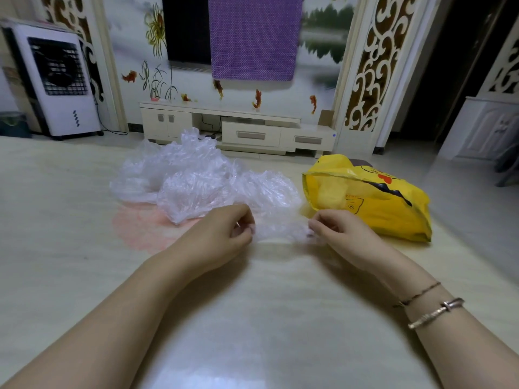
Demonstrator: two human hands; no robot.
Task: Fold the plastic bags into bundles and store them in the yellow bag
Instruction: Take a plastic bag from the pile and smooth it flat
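Note:
A clear plastic bag (280, 230) is stretched flat between my two hands on the pale table (252, 318). My left hand (224, 230) pinches its left end and my right hand (334, 230) pinches its right end. Behind them lies a loose heap of crumpled clear plastic bags (193, 178). The yellow bag (373, 197) with a cartoon print lies on its side to the right, its mouth open toward the heap, with something pale showing inside.
A pink round print (140, 228) marks the table under the heap. Beyond the table stand a white TV cabinet (238, 130), a white air cooler (56, 80) at the left and a purple cloth (252, 37) hanging on the wall.

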